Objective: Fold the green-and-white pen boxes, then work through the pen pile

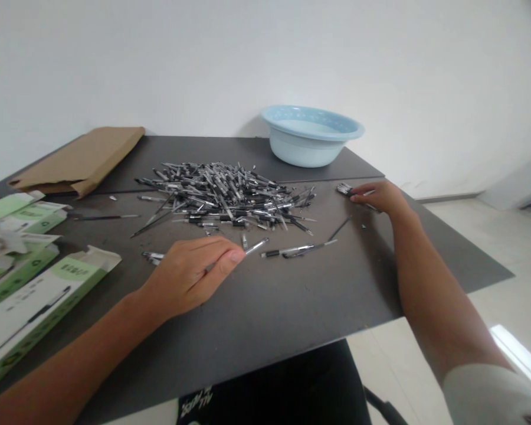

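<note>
A large heap of black and clear pens (225,192) lies in the middle of the dark grey table (269,313). My left hand (190,271) rests near the table's front, fingers pinched on a clear pen (255,246) whose tip sticks out to the right. My right hand (378,196) reaches to the far right of the table, fingers curled on a small bundle of pens (345,189). A few loose pens (298,250) lie between the two hands.
A light blue plastic basin (312,136) stands at the back right. A brown paper envelope (82,159) lies at the back left. Green and white pen boxes (30,295) are stacked along the left edge. The table's front and right edges drop to a tiled floor.
</note>
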`<action>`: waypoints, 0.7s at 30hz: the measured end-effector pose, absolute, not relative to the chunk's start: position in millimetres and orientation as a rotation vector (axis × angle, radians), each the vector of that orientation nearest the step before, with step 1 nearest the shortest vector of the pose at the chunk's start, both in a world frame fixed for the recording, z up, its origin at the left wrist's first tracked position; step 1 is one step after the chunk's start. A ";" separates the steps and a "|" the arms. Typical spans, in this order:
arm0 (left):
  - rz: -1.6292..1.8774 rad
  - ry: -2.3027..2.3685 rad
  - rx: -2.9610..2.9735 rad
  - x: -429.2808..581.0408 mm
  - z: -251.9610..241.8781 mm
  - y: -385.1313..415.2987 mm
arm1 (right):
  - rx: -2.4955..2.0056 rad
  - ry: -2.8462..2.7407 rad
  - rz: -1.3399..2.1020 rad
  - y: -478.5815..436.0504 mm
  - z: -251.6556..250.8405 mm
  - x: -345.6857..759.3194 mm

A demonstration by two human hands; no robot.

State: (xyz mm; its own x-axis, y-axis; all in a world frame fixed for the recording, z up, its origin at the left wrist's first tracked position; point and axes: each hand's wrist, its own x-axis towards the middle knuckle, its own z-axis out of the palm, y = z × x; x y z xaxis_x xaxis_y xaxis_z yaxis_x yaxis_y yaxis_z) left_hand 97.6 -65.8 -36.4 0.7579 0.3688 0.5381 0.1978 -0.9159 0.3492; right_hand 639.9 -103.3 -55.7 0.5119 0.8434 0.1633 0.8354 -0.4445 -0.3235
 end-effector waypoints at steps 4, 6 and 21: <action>0.974 0.466 2.718 99.1 -31.4 -65.4 | -2.481 -1.342 0.108 -106.3 -46.3 627.3; 1.124 0.526 2.716 97.5 -27.5 -61.2 | -2.455 -1.307 0.028 -106.5 -41.1 618.1; 0.694 1.428 2.698 -2.4 6.3 30.1 | -1.799 -1.721 -0.227 -98.5 -16.2 479.9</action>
State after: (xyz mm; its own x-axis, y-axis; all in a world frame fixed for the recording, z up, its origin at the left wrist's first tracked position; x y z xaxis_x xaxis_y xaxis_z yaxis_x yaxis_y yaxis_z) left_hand -2.4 30.1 6.3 0.4856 0.7887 0.3771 0.7839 -0.5838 0.2113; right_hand 479.9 -98.5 -16.2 0.1315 0.8381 0.5294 0.9467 0.0522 -0.3179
